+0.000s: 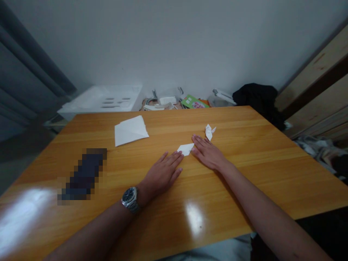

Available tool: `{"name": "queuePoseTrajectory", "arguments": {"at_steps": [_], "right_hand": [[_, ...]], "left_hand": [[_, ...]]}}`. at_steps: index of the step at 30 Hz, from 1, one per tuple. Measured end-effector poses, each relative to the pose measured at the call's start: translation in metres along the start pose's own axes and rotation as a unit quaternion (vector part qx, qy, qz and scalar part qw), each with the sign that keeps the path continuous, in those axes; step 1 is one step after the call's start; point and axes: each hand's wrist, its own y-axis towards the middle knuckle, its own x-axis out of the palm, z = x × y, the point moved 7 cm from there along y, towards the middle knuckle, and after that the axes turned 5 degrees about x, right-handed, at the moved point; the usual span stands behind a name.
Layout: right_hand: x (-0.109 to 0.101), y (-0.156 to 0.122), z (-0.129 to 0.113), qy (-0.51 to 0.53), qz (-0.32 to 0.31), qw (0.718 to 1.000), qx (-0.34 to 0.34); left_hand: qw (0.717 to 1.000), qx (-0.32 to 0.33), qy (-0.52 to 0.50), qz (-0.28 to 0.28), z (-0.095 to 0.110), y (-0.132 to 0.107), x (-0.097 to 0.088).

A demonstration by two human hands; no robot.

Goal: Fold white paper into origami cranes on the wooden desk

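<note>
A small folded piece of white paper (186, 149) lies flat on the wooden table (168, 125) between my hands. The fingertips of my left hand (161, 172) rest on its left edge, fingers stretched out and palm down. My right hand (207, 151) lies flat at its right end, the thumb touching or very close to the paper's tip. Neither hand wraps round anything. Just beyond my right fingers sits a small white origami figure (208, 132) with pointed parts. A silver wristwatch (130, 197) is on my left wrist.
A stack of white paper sheets (130, 131) lies at the table's back left. Nearer on the left is a dark, pixelated object (85, 175). Behind the table stand a white tray (108, 98), a green booklet (194, 102) and a black cloth-like bundle (255, 98).
</note>
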Motion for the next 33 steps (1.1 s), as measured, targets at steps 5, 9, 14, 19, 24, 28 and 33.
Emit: {"name": "queuePoseTrajectory", "arguments": {"at_steps": [5, 9, 14, 19, 24, 28, 33], "right_hand": [[-0.015, -0.007, -0.021, 0.017, 0.052, 0.996, -0.074], [-0.005, -0.011, -0.048, 0.020, 0.013, 0.987, -0.158], [0.012, -0.010, -0.055, 0.023, -0.041, 0.985, -0.167], [0.016, -0.009, -0.052, 0.032, -0.061, 0.987, -0.145], [0.016, -0.009, -0.053, 0.033, -0.062, 0.987, -0.144], [0.015, -0.009, -0.055, 0.031, -0.059, 0.988, -0.141], [0.014, -0.010, -0.055, 0.032, -0.053, 0.988, -0.142]], "left_hand": [[1.000, -0.001, -0.001, 0.003, 0.000, 0.001, 0.002], [1.000, 0.001, 0.000, 0.003, 0.000, 0.002, 0.003], [1.000, 0.012, 0.001, 0.012, 0.000, 0.001, 0.002], [1.000, 0.018, -0.002, 0.012, -0.002, 0.001, 0.006], [1.000, 0.015, 0.008, 0.011, -0.003, -0.001, 0.007], [0.999, 0.006, 0.033, 0.014, -0.003, -0.004, 0.004], [0.998, 0.002, 0.055, 0.007, -0.003, -0.009, 0.002]]}}
